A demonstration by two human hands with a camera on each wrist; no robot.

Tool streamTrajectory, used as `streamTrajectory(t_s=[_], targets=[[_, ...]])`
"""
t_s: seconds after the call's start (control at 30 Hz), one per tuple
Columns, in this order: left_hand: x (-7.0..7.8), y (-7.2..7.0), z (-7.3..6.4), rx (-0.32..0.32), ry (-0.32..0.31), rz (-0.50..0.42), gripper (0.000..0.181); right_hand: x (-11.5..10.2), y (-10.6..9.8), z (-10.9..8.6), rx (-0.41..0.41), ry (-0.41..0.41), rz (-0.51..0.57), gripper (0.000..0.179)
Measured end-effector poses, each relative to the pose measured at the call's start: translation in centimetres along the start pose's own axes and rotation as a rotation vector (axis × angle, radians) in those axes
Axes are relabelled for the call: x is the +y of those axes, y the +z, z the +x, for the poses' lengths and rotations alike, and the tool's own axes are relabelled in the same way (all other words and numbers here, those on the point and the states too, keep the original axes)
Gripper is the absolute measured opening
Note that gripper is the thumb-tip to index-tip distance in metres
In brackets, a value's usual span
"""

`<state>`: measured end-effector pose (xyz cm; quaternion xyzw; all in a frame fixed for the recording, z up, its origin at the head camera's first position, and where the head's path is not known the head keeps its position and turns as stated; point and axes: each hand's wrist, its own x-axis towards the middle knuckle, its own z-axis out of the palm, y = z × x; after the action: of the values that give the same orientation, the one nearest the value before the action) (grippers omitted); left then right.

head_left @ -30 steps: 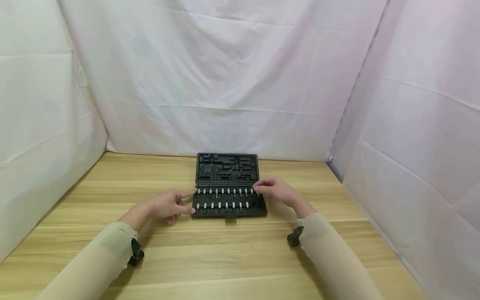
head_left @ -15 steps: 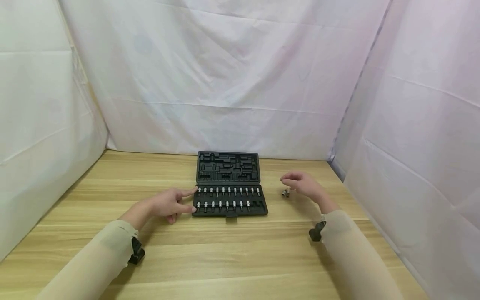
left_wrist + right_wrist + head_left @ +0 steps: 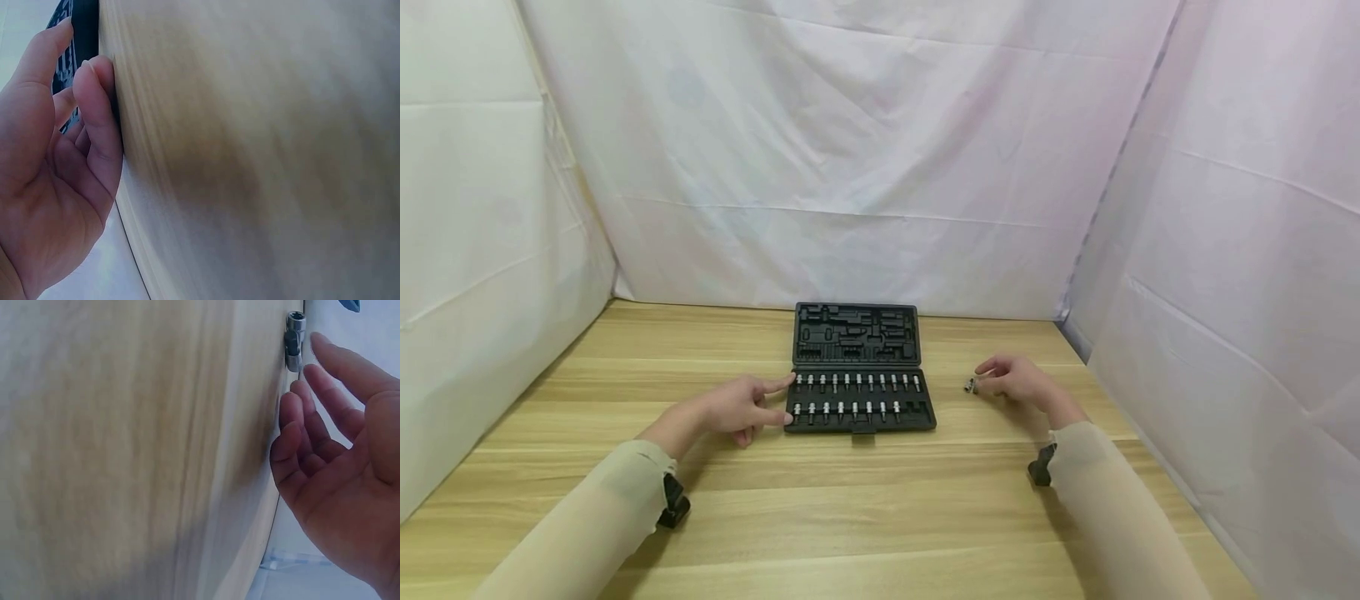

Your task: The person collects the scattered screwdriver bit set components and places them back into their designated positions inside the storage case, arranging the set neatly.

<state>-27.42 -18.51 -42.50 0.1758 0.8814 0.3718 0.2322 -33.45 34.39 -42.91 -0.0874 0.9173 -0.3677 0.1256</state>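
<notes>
A black socket case (image 3: 925, 421) lies unfolded on the table. Two rows of chrome bit sockets (image 3: 853, 408) fill most of its near half, with bare slots at the right end of the front row. My left hand (image 3: 735, 410) touches the case's left edge with its extended index finger and thumb, the other fingers folded under. Right of the case, a couple of small loose metal sockets (image 3: 970, 386) lie together on the table. My right hand (image 3: 1015, 382) is right beside them, its thumb and fingers apart. In the right wrist view, the fingertips are just short of the loose metal sockets (image 3: 294, 340).
The case's far half, the moulded lid (image 3: 856, 333), lies back with vacant recesses. A wood-grain table (image 3: 850, 517) carries everything. White cloth (image 3: 850, 150) hangs behind and along both sides. Each wrist wears a black camera mount (image 3: 673, 502).
My right hand has left the top row's right end, moved right to the loose sockets and lowered beside them. My left hand has stayed at the case's edge.
</notes>
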Motion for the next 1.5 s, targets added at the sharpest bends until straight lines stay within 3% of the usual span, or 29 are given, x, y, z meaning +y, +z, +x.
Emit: streamTrajectory(t_s=[0.47,1.0,1.27,1.5], targets=[[0.2,0.1,0.1,0.002,0.006,0.006,0.091,0.1,0.6,-0.1,0.011,0.039,-0.048,0.04],[0.1,0.0,0.1,0.001,0.003,0.002,0.091,0.6,0.4,-0.7,0.02,0.022,0.083,0.032],[0.1,0.0,0.0,0.002,0.005,-0.003,0.092,-0.9,0.4,-0.9,0.028,-0.094,0.183,0.039],[0.1,0.0,0.1,0.0,-0.009,-0.001,0.093,-2.9,1.4,-0.7,-0.046,-0.164,0.339,0.046]])
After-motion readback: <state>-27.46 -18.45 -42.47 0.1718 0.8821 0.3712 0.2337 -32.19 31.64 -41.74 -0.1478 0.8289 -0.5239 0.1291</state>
